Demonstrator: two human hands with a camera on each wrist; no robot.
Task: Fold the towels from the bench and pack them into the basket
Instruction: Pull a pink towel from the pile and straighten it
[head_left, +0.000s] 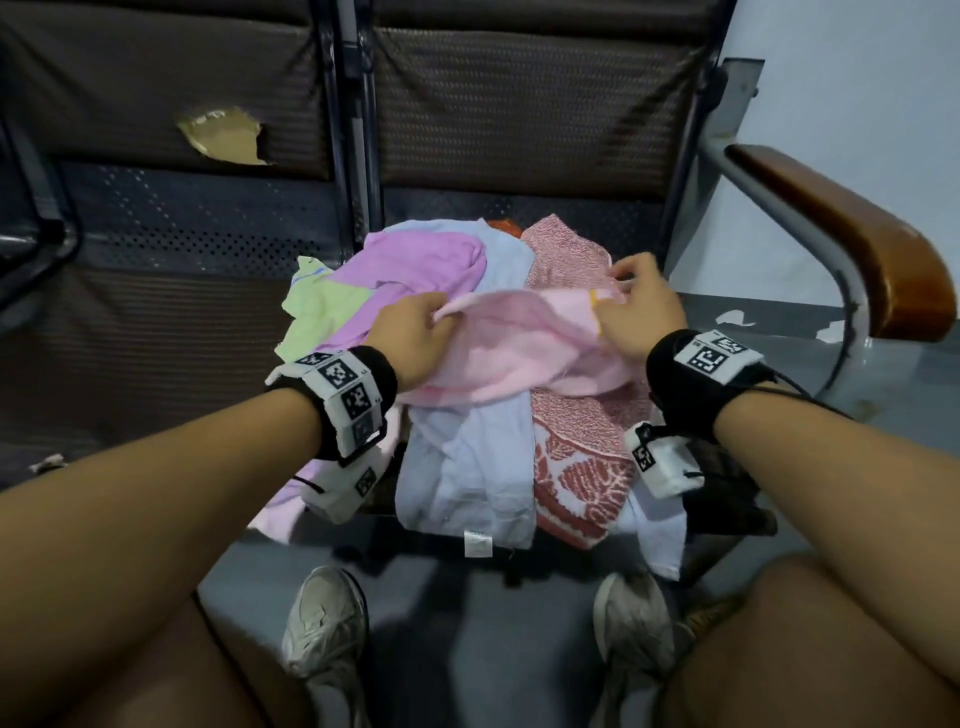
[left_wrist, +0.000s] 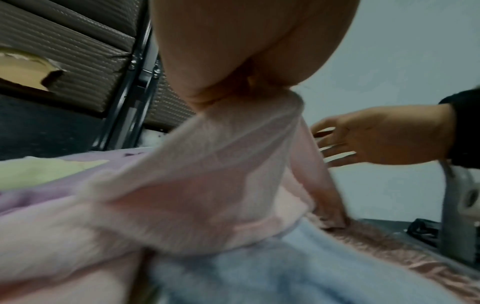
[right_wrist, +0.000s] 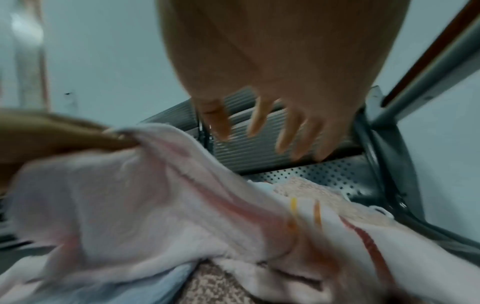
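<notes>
1. Towels lie in a loose heap on the bench seat (head_left: 753, 322): a pale pink towel (head_left: 519, 348) on top, a purple towel (head_left: 415, 270) and a green towel (head_left: 317, 312) to the far left, a light blue towel (head_left: 467, 467) hanging over the near edge, and a red patterned towel (head_left: 576, 457) on the right.

2. Left hand (head_left: 410, 338) pinches a bunched edge of the pale pink towel between thumb and fingertips, lifting that end off the heap.

3. Right hand (head_left: 639, 306) hovers at the towel's right end by a small yellow mark; in the right wrist view its fingers (right_wrist: 259, 117) are spread and blurred, so it looks not yet closed on the cloth, though I cannot be certain.

4. No basket shows in any view, and no towel appears folded.

5. Risks from here:
   - With only 1 end pinched, the pink towel can twist or sag, so the fold starts crooked.
   - If the right hand grabs too deep, it may catch the red patterned towel underneath and drag it along.
   - Lifting the top towel may tug the light blue towel, which already overhangs the near edge, down to the floor by the shoes (head_left: 322, 623).
   - A light pinch on soft cloth could slip as the towel is pulled taut.
</notes>
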